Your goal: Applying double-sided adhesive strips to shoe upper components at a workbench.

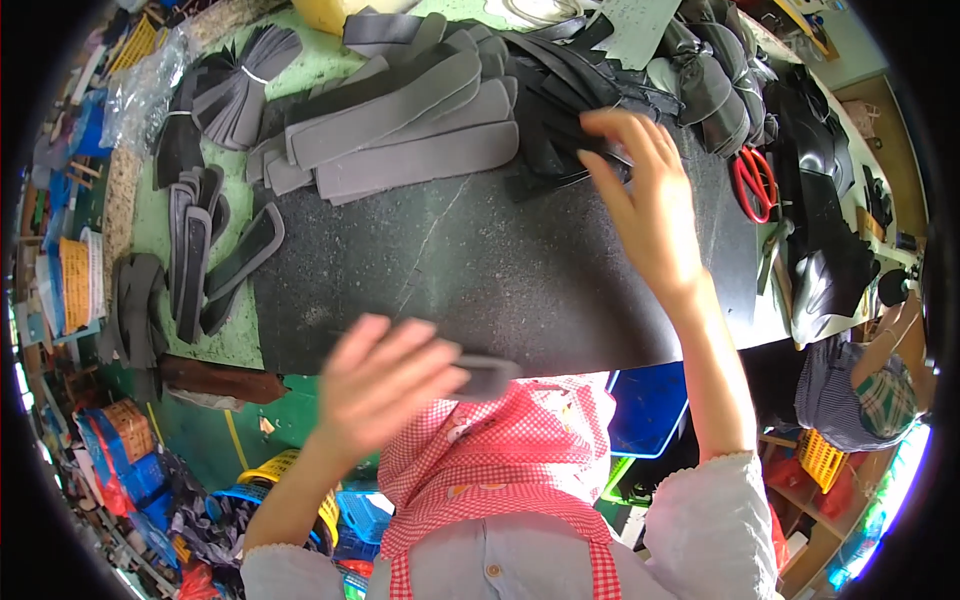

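My left hand (388, 385) is blurred by motion at the table's near edge, its fingers stretched out and its thumb hidden. A dark grey rounded strip (487, 378) juts out past its fingertips, over the edge, and appears held underneath them. Farther up on the right, my right hand (652, 200) reaches over a heap of black strips (560, 125), thumb and fingers apart; I see nothing gripped in it. Left of that heap lies a pile of long grey strips (400, 120) with rounded ends.
On the left are several dark-rimmed strips (190, 260) and a tied grey bundle (240, 90). Red-handled scissors (753, 185) lie at the right, below wrapped grey bundles (715, 90). A dark mat (480, 270) covers the table. Another person (865, 385) is at far right.
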A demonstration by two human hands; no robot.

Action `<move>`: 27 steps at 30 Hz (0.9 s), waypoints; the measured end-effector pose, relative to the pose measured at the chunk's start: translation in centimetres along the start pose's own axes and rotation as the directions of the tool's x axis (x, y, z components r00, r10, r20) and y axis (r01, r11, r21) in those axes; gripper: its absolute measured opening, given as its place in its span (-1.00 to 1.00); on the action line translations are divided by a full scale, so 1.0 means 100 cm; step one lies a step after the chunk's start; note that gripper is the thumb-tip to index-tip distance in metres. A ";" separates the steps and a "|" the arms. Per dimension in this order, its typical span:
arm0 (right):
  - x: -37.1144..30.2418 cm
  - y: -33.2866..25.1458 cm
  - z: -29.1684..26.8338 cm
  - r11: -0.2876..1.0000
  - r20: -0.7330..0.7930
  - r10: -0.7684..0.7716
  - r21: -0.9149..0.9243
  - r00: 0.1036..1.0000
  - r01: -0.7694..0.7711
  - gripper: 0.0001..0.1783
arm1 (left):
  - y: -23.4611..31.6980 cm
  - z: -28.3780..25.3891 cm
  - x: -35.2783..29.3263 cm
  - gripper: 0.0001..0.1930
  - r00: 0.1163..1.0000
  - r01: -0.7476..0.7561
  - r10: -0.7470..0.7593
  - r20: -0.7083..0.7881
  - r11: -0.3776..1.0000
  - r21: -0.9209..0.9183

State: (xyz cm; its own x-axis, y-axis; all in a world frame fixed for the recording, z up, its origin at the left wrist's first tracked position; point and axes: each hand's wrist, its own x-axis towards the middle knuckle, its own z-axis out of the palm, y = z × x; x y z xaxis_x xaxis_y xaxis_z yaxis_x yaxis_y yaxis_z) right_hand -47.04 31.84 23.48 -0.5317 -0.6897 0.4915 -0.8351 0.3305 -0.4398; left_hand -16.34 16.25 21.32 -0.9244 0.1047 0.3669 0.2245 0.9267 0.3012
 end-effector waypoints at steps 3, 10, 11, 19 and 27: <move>-0.003 0.020 0.017 0.976 0.037 -0.109 -0.187 0.993 0.114 -0.66 | -0.050 -0.043 -0.021 -0.68 0.938 0.347 -0.324 -0.124 0.883 0.316; -0.057 0.011 -0.030 0.996 0.182 0.082 -0.048 0.980 -0.074 -0.65 | -0.051 0.001 0.082 -0.37 0.956 0.290 -0.283 -0.080 0.951 0.104; -0.061 0.012 -0.041 0.993 0.193 0.121 -0.027 0.974 -0.117 -0.66 | -0.058 0.016 0.084 -0.33 0.967 0.255 -0.254 -0.032 0.953 0.161; -0.057 0.015 -0.061 0.953 0.256 0.290 0.006 0.922 -0.302 -0.77 | 0.022 0.014 0.028 -0.33 0.944 0.282 -0.265 0.199 0.957 -0.062; -0.049 -0.023 -0.075 0.787 0.243 0.509 0.257 0.826 -0.561 -0.80 | 0.020 0.001 0.004 -0.39 0.918 0.394 -0.393 0.055 0.919 -0.014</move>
State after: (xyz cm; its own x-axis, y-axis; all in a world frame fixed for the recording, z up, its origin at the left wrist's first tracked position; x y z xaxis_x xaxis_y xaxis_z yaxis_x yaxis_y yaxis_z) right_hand -43.57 39.29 27.75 -0.8302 -0.5575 -0.0009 -0.3226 0.4816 -0.8149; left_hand -16.29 18.14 22.00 -0.9537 -0.2481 0.1698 -0.1539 0.8880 0.4333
